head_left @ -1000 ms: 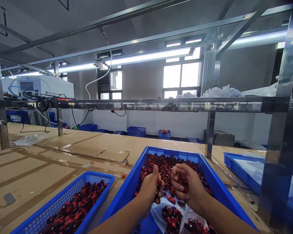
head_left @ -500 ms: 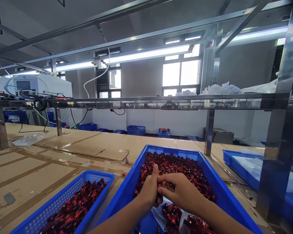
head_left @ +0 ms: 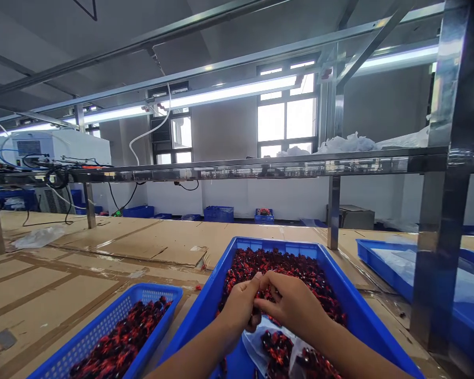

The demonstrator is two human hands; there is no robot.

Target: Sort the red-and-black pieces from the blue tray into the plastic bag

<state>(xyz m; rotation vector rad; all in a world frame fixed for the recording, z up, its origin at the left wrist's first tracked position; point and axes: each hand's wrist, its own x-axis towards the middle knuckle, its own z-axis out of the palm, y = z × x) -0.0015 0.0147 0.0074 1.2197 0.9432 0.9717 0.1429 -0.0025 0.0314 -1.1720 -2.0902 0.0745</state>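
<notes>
A large blue bin [head_left: 353, 310] in front of me is heaped with small red and black pieces [head_left: 284, 266]. Over it my left hand [head_left: 239, 308] is curled closed with the thumb up, and what it grips is hidden. My right hand [head_left: 294, 302] meets it, fingertips pinched together at the left thumb, on something too small to name. Below the hands lie clear plastic bags [head_left: 278, 350] filled with the same pieces.
A smaller blue basket [head_left: 102, 323] of red and black pieces sits at lower left on the cardboard-covered table [head_left: 63, 273]. A blue tray [head_left: 383, 260] with clear bags is at right. A steel post [head_left: 438, 210] and a steel shelf [head_left: 260, 168] stand close.
The hands, apart and each cupping pieces a second ago, have come together; the right hand's fingers now pinch at the left thumb. The view has drifted slightly right.
</notes>
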